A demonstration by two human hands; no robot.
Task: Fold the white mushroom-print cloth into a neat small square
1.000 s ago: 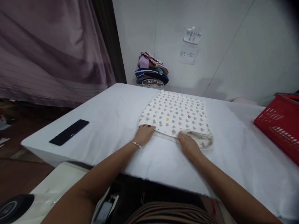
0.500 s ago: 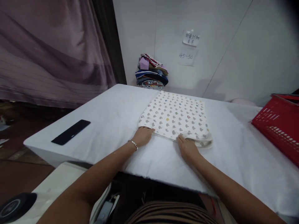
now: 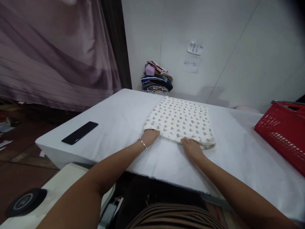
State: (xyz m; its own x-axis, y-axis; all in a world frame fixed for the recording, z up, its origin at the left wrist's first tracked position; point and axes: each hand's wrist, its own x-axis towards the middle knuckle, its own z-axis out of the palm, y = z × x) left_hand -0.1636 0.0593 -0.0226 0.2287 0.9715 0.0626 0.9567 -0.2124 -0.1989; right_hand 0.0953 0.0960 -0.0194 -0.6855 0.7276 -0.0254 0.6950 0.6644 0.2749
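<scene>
A folded white cloth [image 3: 178, 119] with small grey, red and yellow motifs lies flat on the white-covered table [image 3: 114, 117]. Its kind, garment or blanket, cannot be made out. My left hand [image 3: 150, 136], with a silver bracelet at the wrist, is at the cloth's near left corner; its fingertips are partly hidden at the fold. On the near edge further right, my right hand [image 3: 191, 148] has its fingers curled over the layers. Beside that hand, the near right corner of the cloth bulges slightly and shows its layered edges.
A stack of folded clothes [image 3: 157, 78] stands at the back against the wall. A dark phone-like slab [image 3: 79, 133] lies on the table's left. The red basket [image 3: 283, 133] is at the right. Paper signs [image 3: 191, 63] hang on the wall, and a purple curtain [image 3: 54, 54] hangs left.
My right hand has pressed the near right edge flatter, and the raised fold there is lower. My left hand stays at its corner. The whole view has shifted slightly.
</scene>
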